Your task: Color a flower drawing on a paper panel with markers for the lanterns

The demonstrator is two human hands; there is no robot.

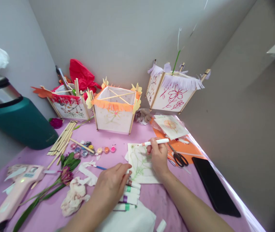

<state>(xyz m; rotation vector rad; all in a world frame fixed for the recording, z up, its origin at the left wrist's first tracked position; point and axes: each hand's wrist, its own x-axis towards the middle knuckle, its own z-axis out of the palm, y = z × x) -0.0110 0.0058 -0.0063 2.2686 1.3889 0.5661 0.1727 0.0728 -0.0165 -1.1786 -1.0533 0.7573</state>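
Head view: teal bottle [23,119], cut off at left; several markers [130,199], partly hidden by the left hand [110,180]. Left hand: fingers bent at the drawn sheet's [139,166] left edge; whether gripping anything, hard to tell. Right hand [158,158]: closed around a white marker [163,141], over the sheet's upper part. Phone [214,187]: near the right edge. Lilac surface [188,182]: showing between phone and right forearm [188,201].

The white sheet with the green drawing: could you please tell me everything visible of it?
The white sheet looks like paper or fabric, four-sided, lying flat on the purple cloth. Pale green, flower-like lines spread across it. The left hand is at its left edge; the right hand, holding a marker, partly hides its right side.
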